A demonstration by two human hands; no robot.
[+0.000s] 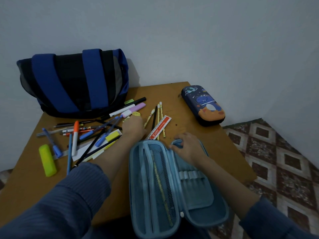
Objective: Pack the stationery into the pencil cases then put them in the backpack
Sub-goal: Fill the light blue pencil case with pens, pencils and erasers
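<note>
View from the head down onto a wooden bench in dim light, early in the packing job. A light blue pencil case lies unzipped and spread flat at the near edge, directly in front of the person. One yellow pencil already sits behind the mesh pocket of its left half, and the elastic loops in its right half look unfilled. Nearly everything else is still loose: a heap of pens and markers at the left, a yellow highlighter nearer the edge, a pink highlighter, a few more pencils and a red and white ruler in the middle. A second dinosaur pencil case lies closed at the far right, apparently not started. The blue and black backpack stands at the far left against the wall, with neither case in it. The left hand reaches forward over the loose items beside the ruler, seen from its back; its fingers bend downward, and whether they have hold of anything cannot be told. The right hand is at the far end of the open case, its fingers curled over the rim and gripping it, steadying the case
</note>
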